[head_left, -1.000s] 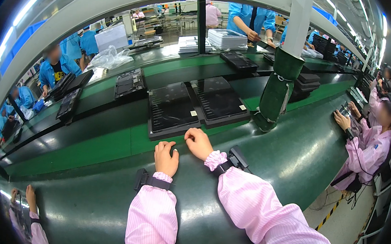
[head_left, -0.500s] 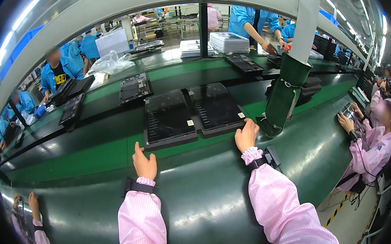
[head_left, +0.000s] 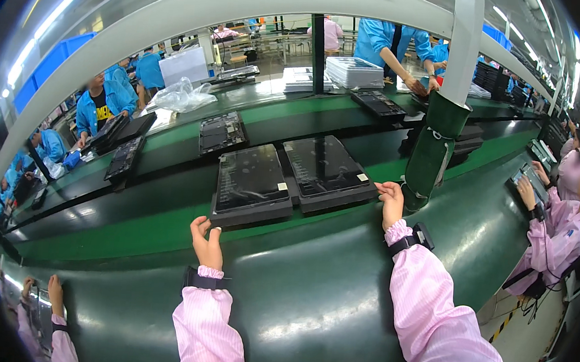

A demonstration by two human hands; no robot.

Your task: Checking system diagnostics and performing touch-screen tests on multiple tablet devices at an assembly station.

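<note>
Two dark tablet-like screens, a left one (head_left: 252,176) and a right one (head_left: 324,166), lie side by side on black trays. Each has a small pale square label at its near right corner. My left hand (head_left: 207,244) is just below the near left corner of the left black tray (head_left: 252,215), thumb and fingers bent but apart. Whether it touches the tray I cannot tell. At the near right corner of the right black tray (head_left: 340,201), my right hand (head_left: 391,205) has its fingertips against the edge, fingers stretched out. Neither hand grips anything visible.
A green-wrapped post (head_left: 433,147) stands right of the trays. Beyond lie opened devices (head_left: 222,133), clear plastic bags (head_left: 178,96) and white stacked trays (head_left: 353,73). Co-workers in blue work opposite. Another person's hands (head_left: 55,292) show at lower left; a person in pink (head_left: 555,230) sits at right.
The view has shifted a little, so the background sits further right and lower. My left fingers have bent more. My right hand has slid outward along the tray to its corner.
</note>
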